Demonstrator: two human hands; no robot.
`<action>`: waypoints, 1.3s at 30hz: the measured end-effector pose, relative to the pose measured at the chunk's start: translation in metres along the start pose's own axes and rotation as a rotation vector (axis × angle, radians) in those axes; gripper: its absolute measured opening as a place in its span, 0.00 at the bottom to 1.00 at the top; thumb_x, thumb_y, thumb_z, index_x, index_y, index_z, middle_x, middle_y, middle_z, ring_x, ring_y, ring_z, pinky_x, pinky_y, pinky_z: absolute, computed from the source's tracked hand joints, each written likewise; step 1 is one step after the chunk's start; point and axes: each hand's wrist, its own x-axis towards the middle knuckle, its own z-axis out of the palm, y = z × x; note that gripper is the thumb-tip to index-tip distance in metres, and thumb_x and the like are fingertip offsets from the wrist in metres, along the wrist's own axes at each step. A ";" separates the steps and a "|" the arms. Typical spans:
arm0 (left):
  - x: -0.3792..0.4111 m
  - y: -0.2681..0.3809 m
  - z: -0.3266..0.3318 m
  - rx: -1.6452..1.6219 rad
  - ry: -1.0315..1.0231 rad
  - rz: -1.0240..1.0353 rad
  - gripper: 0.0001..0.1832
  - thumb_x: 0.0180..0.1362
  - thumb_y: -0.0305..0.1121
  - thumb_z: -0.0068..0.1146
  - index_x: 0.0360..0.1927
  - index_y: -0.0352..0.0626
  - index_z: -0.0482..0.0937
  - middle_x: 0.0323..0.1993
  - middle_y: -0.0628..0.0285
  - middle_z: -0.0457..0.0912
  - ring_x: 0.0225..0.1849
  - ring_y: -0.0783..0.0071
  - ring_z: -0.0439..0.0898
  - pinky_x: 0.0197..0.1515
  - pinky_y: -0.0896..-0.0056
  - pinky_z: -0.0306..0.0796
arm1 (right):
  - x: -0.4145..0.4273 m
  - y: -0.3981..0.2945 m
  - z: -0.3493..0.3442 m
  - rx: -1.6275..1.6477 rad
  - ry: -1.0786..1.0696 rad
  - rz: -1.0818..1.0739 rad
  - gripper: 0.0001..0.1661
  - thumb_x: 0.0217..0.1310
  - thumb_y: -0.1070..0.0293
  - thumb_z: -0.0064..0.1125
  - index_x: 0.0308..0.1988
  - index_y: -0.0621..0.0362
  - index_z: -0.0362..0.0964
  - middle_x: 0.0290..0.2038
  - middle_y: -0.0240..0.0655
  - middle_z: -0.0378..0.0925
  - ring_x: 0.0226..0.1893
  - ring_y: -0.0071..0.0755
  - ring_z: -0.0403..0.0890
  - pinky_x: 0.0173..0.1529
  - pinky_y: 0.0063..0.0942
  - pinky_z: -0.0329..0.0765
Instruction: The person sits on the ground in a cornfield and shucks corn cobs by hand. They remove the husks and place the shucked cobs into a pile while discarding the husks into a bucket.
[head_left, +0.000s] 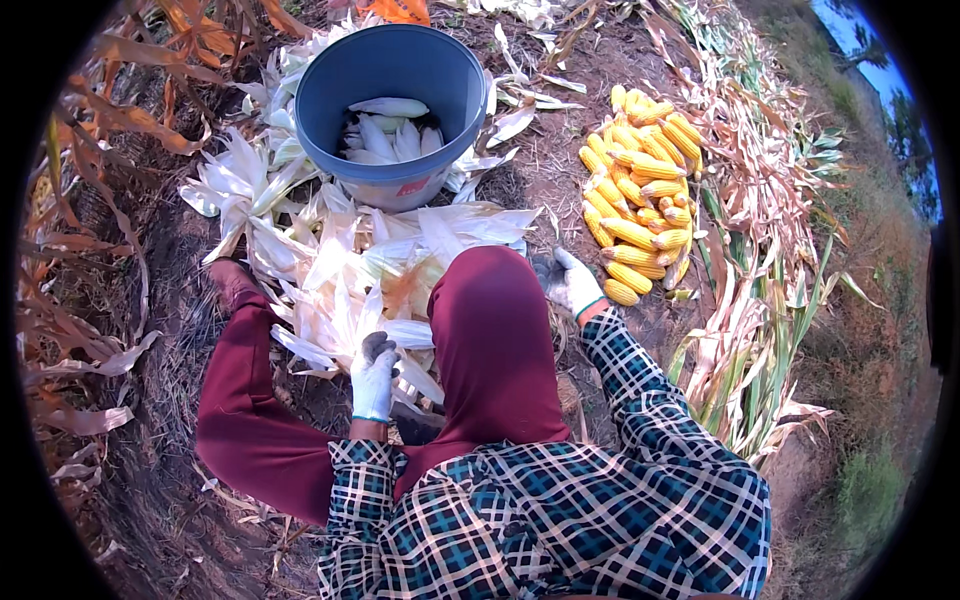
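My left hand (374, 379), in a white work glove with a dark palm, has its fingers curled over pale corn husks (330, 300) between my legs. Whether it grips a husk is hidden. Beyond my bent right knee, my right hand (574, 281) is gloved the same way, fingers apart, with nothing visible in it. Close to it lies a heap of husked yellow corn cobs (637, 187) on the soil. A large grey-blue bucket (390, 64) stands ahead of me, with several cobs still in pale husks (386, 139) at its bottom.
Dry corn stalks (97, 225) stand along the left. A long band of cut stalks and leaves (757, 225) runs down the right side, past the cob heap. Something orange (397, 10) shows behind the bucket. My maroon-clad right knee (495, 337) blocks part of the husks.
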 end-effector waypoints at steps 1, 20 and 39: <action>0.003 -0.005 0.002 0.041 -0.001 0.080 0.20 0.54 0.26 0.50 0.53 0.40 0.69 0.39 0.62 0.75 0.36 0.79 0.73 0.35 0.79 0.68 | 0.009 -0.011 0.016 -0.030 -0.072 -0.010 0.19 0.64 0.59 0.49 0.45 0.65 0.68 0.40 0.44 0.75 0.36 0.39 0.77 0.41 0.38 0.76; -0.004 0.024 0.017 0.024 -0.113 0.042 0.15 0.59 0.29 0.51 0.48 0.33 0.73 0.38 0.62 0.78 0.37 0.78 0.76 0.40 0.78 0.69 | 0.242 -0.044 0.368 -1.674 0.038 -0.472 0.23 0.58 0.58 0.56 0.49 0.62 0.68 0.44 0.43 0.76 0.43 0.38 0.78 0.46 0.34 0.75; 0.007 0.043 0.005 -0.265 0.023 -0.070 0.16 0.59 0.28 0.52 0.51 0.34 0.70 0.42 0.59 0.78 0.38 0.77 0.75 0.40 0.78 0.70 | 0.352 0.012 0.340 -2.762 0.343 -0.398 0.31 0.43 0.51 0.64 0.47 0.54 0.75 0.47 0.47 0.75 0.47 0.47 0.78 0.49 0.39 0.76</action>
